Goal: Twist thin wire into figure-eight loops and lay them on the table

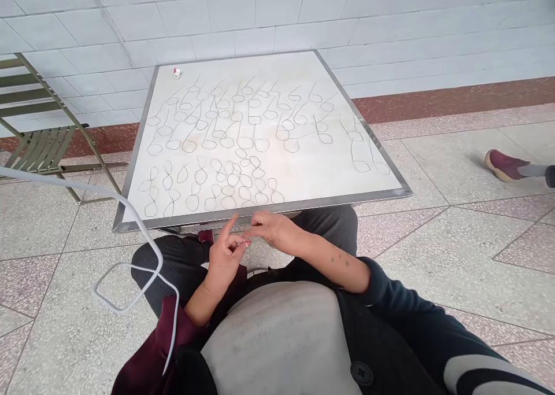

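Both hands meet over my lap, just in front of the near edge of a white table (321, 175). My left hand (225, 253) has its index finger raised, with thumb and middle finger pinched on something too small to make out. Close on its right, my right hand (275, 231) has its fingers curled together near that pinch; what they hold is hidden. Many thin wire loops lie on the table: long-tailed ones (292, 146) at the back and middle, figure-eight shaped ones (193, 202) at the front left.
A small red and white item (177, 73) lies at the table's back left corner. A slatted green chair (47, 146) stands at the left. A white cable (158, 256) hangs across the left foreground. Another person's shoe (507, 165) shows at the right. Behind is a tiled wall.
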{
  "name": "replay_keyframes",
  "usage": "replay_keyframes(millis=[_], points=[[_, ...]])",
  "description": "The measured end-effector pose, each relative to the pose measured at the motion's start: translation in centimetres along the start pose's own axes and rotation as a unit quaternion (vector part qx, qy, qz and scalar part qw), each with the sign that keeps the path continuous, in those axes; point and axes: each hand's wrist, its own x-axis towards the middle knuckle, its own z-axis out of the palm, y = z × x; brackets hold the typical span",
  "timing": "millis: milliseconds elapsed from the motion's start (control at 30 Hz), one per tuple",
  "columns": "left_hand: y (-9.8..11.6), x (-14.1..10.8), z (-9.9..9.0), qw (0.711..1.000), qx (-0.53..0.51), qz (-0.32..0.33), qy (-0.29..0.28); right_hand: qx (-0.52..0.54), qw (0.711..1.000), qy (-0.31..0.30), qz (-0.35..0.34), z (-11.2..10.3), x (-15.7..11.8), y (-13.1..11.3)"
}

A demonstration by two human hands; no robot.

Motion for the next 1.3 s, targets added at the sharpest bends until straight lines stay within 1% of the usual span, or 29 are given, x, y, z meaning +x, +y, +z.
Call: replay_keyframes(millis=[67,100,167,233,333,367,433,533,600,667,733,833,900,967,1033,1167,1300], points=[[-0.1,0.0,0.0,1.000,0.002,0.002,-0.006,-0.077,0.995,-0.019,-0.066,-0.1,0.2,-0.1],[-0.1,0.0,0.0,1.000,0.003,0.003,-0.010,-0.132,0.985,-0.029,-0.107,-0.2,0.3,-0.2],[-0.3,0.0,0.1,1.000,0.005,0.005,-0.017,-0.222,0.960,-0.038,-0.166,-0.3,0.6,-0.6],[-0.5,0.1,0.1,1.000,0.008,0.008,-0.022,-0.259,0.945,-0.040,-0.194,-0.5,0.7,-1.0],[-0.9,0.1,0.1,1.000,0.006,0.011,-0.025,-0.267,0.940,-0.043,-0.206,-0.7,0.8,-1.4],[-0.9,0.2,0.1,1.000,0.003,0.011,-0.026,-0.259,0.944,-0.042,-0.202,-0.7,0.8,-1.5],[-0.9,0.2,0.0,1.000,-0.005,0.009,-0.027,-0.214,0.961,-0.023,-0.172,-0.6,0.7,-1.3],[-0.5,0.2,0.0,1.000,-0.021,0.001,-0.023,-0.075,0.993,0.037,-0.084,0.1,0.6,-0.8],[-0.2,0.2,0.0,0.999,-0.032,-0.009,-0.021,0.014,0.997,0.075,-0.019,0.7,0.6,-0.5],[0.0,0.2,0.0,0.998,-0.045,-0.021,-0.024,0.076,0.992,0.100,0.027,1.4,0.5,-0.2],[0.0,0.3,0.1,0.997,-0.067,-0.032,-0.030,0.143,0.981,0.117,0.056,1.9,0.6,-0.1],[-0.4,0.4,0.2,0.987,-0.141,-0.062,-0.036,0.270,0.950,0.123,0.103,2.4,0.6,-0.2],[-0.6,0.5,0.2,0.975,-0.204,-0.086,-0.024,0.330,0.929,0.116,0.125,2.4,0.6,-0.2],[-0.8,0.6,0.2,0.963,-0.248,-0.100,-0.007,0.353,0.921,0.104,0.127,2.5,0.4,-0.3],[-0.8,0.6,0.2,0.959,-0.264,-0.103,-0.001,0.345,0.926,0.104,0.117,2.5,0.2,-0.5],[-0.6,0.5,0.3,0.965,-0.244,-0.095,-0.018,0.314,0.937,0.108,0.105,2.9,0.0,-0.7],[-0.5,0.4,0.4,0.969,-0.219,-0.104,-0.045,0.257,0.954,0.107,0.113,3.3,0.3,-1.1]])
